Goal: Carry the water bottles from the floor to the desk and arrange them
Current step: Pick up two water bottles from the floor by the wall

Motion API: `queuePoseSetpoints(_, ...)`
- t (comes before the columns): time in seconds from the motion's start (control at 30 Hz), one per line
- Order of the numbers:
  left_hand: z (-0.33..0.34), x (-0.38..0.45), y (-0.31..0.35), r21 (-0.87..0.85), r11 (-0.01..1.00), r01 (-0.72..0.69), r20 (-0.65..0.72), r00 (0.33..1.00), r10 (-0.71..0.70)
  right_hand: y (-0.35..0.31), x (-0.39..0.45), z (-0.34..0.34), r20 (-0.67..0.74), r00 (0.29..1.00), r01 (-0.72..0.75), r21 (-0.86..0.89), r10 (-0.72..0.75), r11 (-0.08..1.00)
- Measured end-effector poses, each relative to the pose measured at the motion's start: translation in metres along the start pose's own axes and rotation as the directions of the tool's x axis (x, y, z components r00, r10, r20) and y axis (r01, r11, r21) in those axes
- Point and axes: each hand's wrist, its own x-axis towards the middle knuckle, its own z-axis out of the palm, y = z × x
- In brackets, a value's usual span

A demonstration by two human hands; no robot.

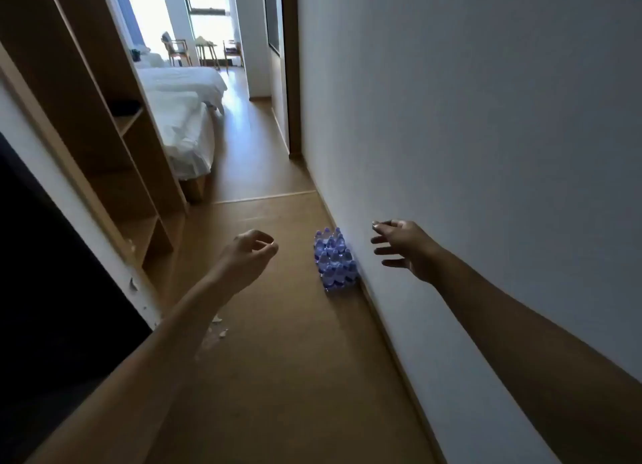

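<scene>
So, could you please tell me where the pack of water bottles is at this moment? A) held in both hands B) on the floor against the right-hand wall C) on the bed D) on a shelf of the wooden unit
B: the pack of water bottles sits on the wooden floor against the white wall, with the left hand and right hand both empty above it.

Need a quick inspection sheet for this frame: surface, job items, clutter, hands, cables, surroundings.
Surface: brown hallway floor, mostly bare; no desk in view.
Job's things: pack of water bottles, blue-tinted, standing on the floor against the white wall; not yet touched.
Clutter: small pale scraps on the floor by the door frame on the left.
Grippers: left hand loosely curled, holding nothing; right hand with fingers spread, holding nothing. Both reach toward the pack.
Cables: nothing seen.
Surroundings: open wooden shelving on the left; bed with white linen, chairs and a bright window beyond.
</scene>
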Motion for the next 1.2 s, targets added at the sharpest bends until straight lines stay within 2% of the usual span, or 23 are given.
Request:
queuePoseSetpoints(0.3,-0.015,0.161,-0.063,-0.075,0.995,0.062,0.051,0.997,-0.058,-0.026,0.154,0.060,-0.013,0.997,-0.070,-0.030,0.070,0.997)
queuePoseSetpoints(0.7,-0.056,0.371,-0.148,-0.015,0.979,0.202,0.200,0.960,-0.195,-0.070,0.341,0.169,-0.068,0.970,-0.236,-0.016,0.235,0.972)
queuePoseSetpoints(0.9,-0.047,0.467,-0.180,0.011,0.973,0.231,0.241,0.944,-0.227,-0.071,0.430,0.188,-0.090,0.951,-0.296,0.012,0.296,0.955)
queuePoseSetpoints(1.2,-0.014,0.670,-0.201,0.016,0.980,0.199,0.303,0.933,-0.194,-0.092,0.619,0.191,-0.142,0.912,-0.368,0.130,0.384,0.921)
